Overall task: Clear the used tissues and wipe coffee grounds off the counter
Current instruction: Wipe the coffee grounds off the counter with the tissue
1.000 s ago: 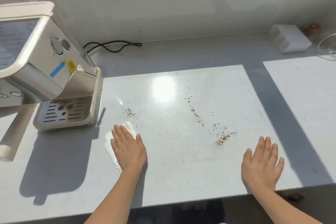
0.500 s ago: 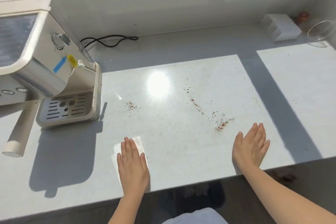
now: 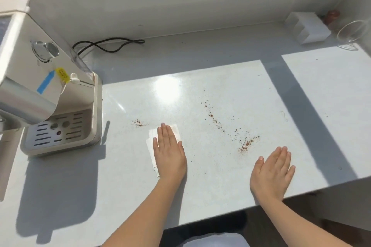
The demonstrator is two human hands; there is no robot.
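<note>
My left hand [image 3: 169, 151] lies flat, fingers straight, pressing a folded white tissue [image 3: 151, 142] onto the pale counter [image 3: 124, 178]. A small patch of brown coffee grounds [image 3: 138, 123] sits just beyond the tissue's far left corner. A longer trail of grounds [image 3: 217, 124] runs diagonally across the middle and ends in a denser heap [image 3: 247, 144]. My right hand [image 3: 273, 172] rests flat on the counter just in front of that heap, holding nothing.
A cream and steel espresso machine [image 3: 46, 94] stands at the left with its drip tray [image 3: 58, 130] facing me. A black cable [image 3: 108, 44] lies behind it. A white box [image 3: 307, 27] and a clear glass bowl [image 3: 353, 34] stand at the back right. The counter's front edge [image 3: 301, 194] is near my right wrist.
My left hand has slid the tissue away from the front edge, forward and rightward, up to the small patch of grounds. My right hand has stayed flat near the heap.
</note>
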